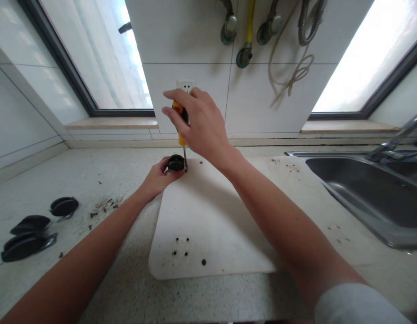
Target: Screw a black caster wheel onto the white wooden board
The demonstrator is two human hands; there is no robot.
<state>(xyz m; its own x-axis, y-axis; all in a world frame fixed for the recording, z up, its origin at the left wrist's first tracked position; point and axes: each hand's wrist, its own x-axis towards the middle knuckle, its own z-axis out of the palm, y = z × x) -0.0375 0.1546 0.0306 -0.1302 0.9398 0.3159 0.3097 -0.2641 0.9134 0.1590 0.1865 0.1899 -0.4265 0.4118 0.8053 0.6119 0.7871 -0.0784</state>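
A white board (221, 216) with screw holes lies flat on the speckled counter. At its far left corner stands a black caster wheel (176, 162), and my left hand (159, 179) is closed around it from the left. My right hand (204, 121) grips a screwdriver (182, 139) by its yellow and black handle. The screwdriver points down, its shaft beside the caster and its tip at the caster's base, close to my left fingertips. Whether the tip sits in a screw is too small to tell.
Several loose black casters (64, 206) lie on the counter at left, near scattered dark debris (105, 206). A steel sink (356, 184) with a faucet (393, 141) is at right. Pipe valves (229, 29) and a tied cord (292, 81) hang on the tiled wall.
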